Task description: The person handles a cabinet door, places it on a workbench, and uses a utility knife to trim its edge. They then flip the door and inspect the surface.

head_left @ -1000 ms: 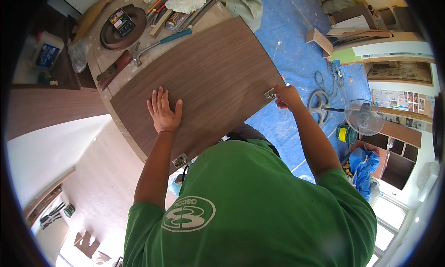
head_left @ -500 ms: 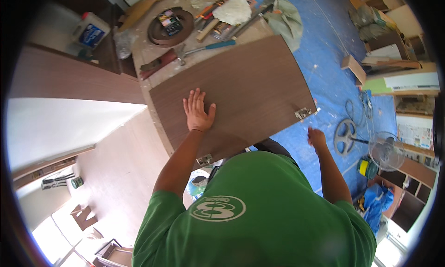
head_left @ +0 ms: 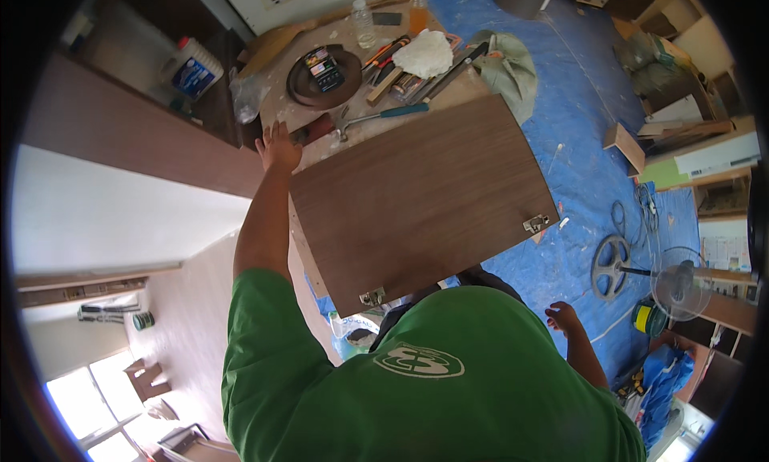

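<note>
A brown wood-grain cabinet door (head_left: 416, 197) lies flat on the worktable, with a metal hinge (head_left: 536, 223) at its right corner and another hinge (head_left: 372, 296) at its near-left corner. My left hand (head_left: 280, 147) is open beyond the door's far-left corner, fingers spread at the end of a dark reddish tool (head_left: 314, 129). I cannot tell whether the fingers touch that tool. Beside it rests a claw hammer (head_left: 384, 116) with a blue handle. Off to the right, my right hand (head_left: 563, 316) hangs beside my body, its fingers loosely curled and apart, with nothing visible in them.
A coil of brown edging strip (head_left: 300, 89), a white cloth (head_left: 423, 55) and several tools lie at the table's far side. Two bottles (head_left: 418, 12) stand behind them. Blue sheeting (head_left: 513, 262) covers the floor; a fan (head_left: 681, 282) stands at right. A cabinet panel (head_left: 144, 129) borders the left.
My left hand has lifted off the door and moved away, to its far-left side by the reddish tool. My right hand has drawn back nearer my body. The view has shifted.
</note>
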{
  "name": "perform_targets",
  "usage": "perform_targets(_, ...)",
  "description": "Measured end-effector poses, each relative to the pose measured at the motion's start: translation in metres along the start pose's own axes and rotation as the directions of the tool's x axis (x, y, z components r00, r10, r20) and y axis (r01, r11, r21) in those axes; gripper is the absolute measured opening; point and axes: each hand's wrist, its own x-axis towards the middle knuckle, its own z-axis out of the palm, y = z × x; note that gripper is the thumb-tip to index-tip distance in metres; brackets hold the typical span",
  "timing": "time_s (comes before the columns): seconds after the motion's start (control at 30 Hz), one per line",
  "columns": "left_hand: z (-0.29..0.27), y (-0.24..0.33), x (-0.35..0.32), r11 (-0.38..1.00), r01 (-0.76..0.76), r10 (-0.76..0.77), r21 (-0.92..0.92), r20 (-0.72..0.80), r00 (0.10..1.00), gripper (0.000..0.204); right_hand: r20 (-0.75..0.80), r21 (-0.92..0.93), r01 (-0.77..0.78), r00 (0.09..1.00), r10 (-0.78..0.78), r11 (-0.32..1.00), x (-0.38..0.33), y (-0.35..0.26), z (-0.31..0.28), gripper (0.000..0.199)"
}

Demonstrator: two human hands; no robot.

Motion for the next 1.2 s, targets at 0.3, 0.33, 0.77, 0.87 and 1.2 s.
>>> perform_targets(0.3,0.006,0.007,0.021,0.966,-0.139,0.091,0.218,0.216,0.972,0.061,-0.114,-0.004,0.094,0.989,-0.094,0.996,-0.029,-0.003,-0.005,0.039)
perform_targets(0.33,0.007,0.007,0.018,0.965,-0.158,0.117,0.209,0.195,0.974,0.059,-0.134,-0.016,0.102,0.986,-0.103,0.995,-0.030,0.000,-0.006,0.040)
perform_targets(0.77,-0.084,0.009,-0.065,0.855,-0.519,0.519,-0.018,-0.008,0.855,0.058,-0.388,-0.305,0.164,0.878,-0.279,0.938,-0.043,-0.085,-0.032,0.042)
perform_targets(0.87,-0.111,0.051,-0.098,0.701,-0.691,0.702,-0.178,0.004,0.712,0.060,-0.359,-0.397,0.387,0.769,-0.529,0.832,-0.047,-0.152,-0.031,0.046)
perform_targets(1.2,-0.117,0.166,-0.204,0.512,-0.782,0.822,-0.355,-0.061,0.566,0.062,-0.273,-0.431,0.603,0.622,-0.734,0.671,0.060,-0.207,-0.032,0.057)
